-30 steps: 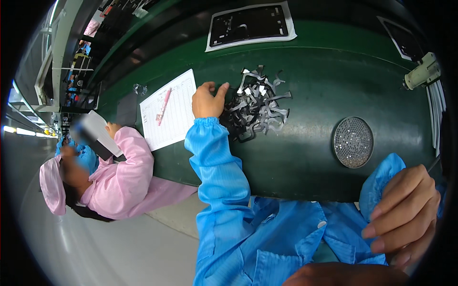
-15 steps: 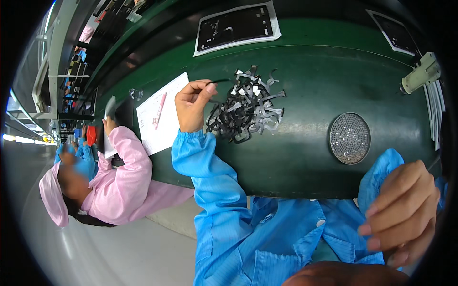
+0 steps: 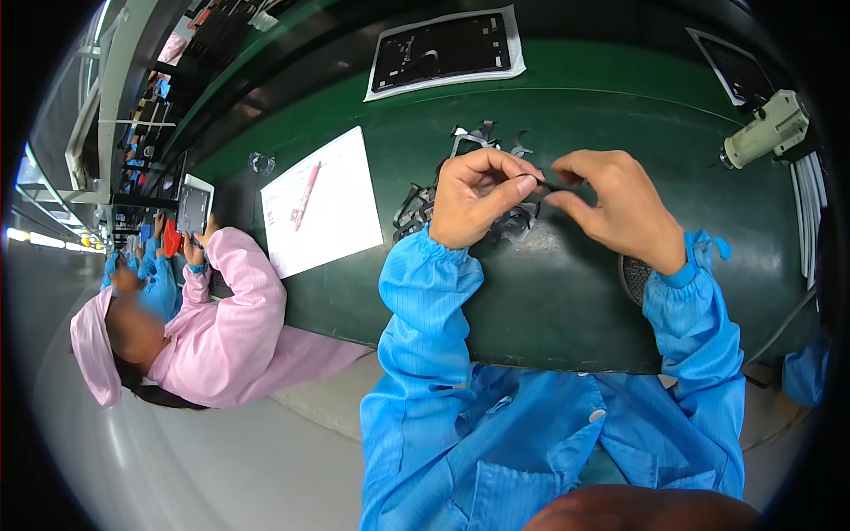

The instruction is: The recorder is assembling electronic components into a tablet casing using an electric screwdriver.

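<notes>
My left hand [image 3: 478,196] is closed, pinching a thin black flat cable [image 3: 551,187] between thumb and forefinger above the green table. The cable's free end points toward my right hand [image 3: 620,202]. That hand's thumb and forefinger are apart around the end, with no clear contact. Behind and below my left hand lies a tangled pile of short black and grey flat cables [image 3: 414,212], much of it hidden by the hands. A round metal dish [image 3: 632,276] with a dotted surface shows only partly beside my right wrist.
Left of the pile, a pink pen [image 3: 307,196] lies on white paper [image 3: 341,226]. A dark panel in a clear sleeve [image 3: 443,55] is at the back. A pale green tool head [image 3: 766,130] stands at right. A co-worker in pink [image 3: 226,332] sits at left, holding a tablet-like device [image 3: 194,205].
My left hand has moved right, away from the pile, with the black cable. My right hand has come up from the lower right to meet it, covering part of the dish.
</notes>
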The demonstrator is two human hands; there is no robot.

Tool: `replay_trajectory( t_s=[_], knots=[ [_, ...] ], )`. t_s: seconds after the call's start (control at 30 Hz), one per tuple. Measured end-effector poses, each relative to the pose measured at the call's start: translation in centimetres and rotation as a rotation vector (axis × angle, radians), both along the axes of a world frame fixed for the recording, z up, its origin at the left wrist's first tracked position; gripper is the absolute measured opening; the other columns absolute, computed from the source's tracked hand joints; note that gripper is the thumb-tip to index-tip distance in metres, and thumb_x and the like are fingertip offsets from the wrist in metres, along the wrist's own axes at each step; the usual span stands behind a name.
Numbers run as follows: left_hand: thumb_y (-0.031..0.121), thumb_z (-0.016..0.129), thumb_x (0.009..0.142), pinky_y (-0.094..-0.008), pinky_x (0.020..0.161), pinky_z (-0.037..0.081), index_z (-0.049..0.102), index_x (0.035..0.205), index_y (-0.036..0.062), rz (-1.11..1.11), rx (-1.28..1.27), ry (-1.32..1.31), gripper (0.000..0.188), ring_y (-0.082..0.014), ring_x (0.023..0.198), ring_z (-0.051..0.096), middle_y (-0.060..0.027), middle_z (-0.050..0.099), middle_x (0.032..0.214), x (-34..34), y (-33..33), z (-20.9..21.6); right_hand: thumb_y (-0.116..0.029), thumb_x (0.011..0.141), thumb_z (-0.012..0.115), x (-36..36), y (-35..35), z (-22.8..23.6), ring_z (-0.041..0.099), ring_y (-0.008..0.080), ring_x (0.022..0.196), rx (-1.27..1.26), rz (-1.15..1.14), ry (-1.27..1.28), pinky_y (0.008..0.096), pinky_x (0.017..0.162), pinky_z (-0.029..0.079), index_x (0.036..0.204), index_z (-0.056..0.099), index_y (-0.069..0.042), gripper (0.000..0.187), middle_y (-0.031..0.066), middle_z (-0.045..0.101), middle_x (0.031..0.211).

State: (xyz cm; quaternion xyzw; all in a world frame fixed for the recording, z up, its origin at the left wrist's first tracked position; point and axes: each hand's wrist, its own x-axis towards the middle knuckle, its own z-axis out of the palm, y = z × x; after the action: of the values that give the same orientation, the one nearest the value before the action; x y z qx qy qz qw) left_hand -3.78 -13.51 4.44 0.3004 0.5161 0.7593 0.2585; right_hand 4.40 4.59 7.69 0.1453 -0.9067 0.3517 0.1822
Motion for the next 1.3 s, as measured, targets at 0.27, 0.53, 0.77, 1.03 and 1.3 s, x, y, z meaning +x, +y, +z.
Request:
replay_trajectory(
  t_s=[0.27,0.53,0.77,1.03,1.3],
  knots=[
    [0.009,0.06,0.086,-0.0298,0.074,0.052,0.057,0.087,-0.0051,0.121,0.053,-0.03,0.014,-0.0185,0.08,0.063,-0.0156,0.063,0.09,-0.4,-0.2,-0.7,-0.002,0.071,0.063,-0.7,-0.3,-0.3,0.058,0.0301,0.059,-0.165,0.019,-0.124,0.0332,0.054,0.045,0.075,0.061,0.002,0.006,0.016,0.06,0.068],
    [0.003,0.061,0.083,-0.0294,0.076,0.052,0.056,0.103,-0.0034,0.156,-0.05,0.053,0.022,-0.0205,0.086,0.063,-0.0156,0.062,0.099,0.2,0.5,-0.8,0.003,0.072,0.062,-0.4,0.4,1.3,0.059,0.015,0.065,-0.553,-0.097,0.194,0.0228,0.056,0.046,0.08,0.06,0.001,0.008,0.0076,0.061,0.079],
    [0.0,0.069,0.076,-0.0237,0.068,0.053,0.06,0.093,-0.0043,0.125,0.003,-0.151,0.02,-0.012,0.077,0.062,-0.0083,0.063,0.084,1.7,1.7,-1.0,0.0,0.07,0.059,-1.3,-0.9,-0.2,0.055,0.0123,0.066,-0.334,0.043,-0.02,0.0203,0.05,0.04,0.073,0.057,0.002,0.004,0.0066,0.057,0.079],
    [0.003,0.068,0.078,-0.0233,0.063,0.053,0.063,0.087,-0.0057,0.142,-0.073,-0.05,0.014,-0.0124,0.07,0.063,-0.0099,0.065,0.079,1.5,1.5,-0.7,-0.011,0.082,0.062,-1.4,-0.8,-0.8,0.052,0.0052,0.066,-0.76,-0.005,-0.288,0.018,0.054,0.041,0.083,0.059,-0.001,0.011,-0.0009,0.055,0.076],
    [0.003,0.068,0.077,-0.0211,0.059,0.05,0.059,0.082,-0.0032,0.17,-0.18,0.081,0.012,-0.0098,0.066,0.062,-0.0071,0.063,0.072,1.8,2.0,-1.3,-0.011,0.082,0.064,-1.1,0.9,-1.1,0.048,0.004,0.057,-0.602,0.012,-0.226,0.0181,0.049,0.036,0.078,0.06,0.002,0.013,-0.001,0.051,0.069]
  ],
)
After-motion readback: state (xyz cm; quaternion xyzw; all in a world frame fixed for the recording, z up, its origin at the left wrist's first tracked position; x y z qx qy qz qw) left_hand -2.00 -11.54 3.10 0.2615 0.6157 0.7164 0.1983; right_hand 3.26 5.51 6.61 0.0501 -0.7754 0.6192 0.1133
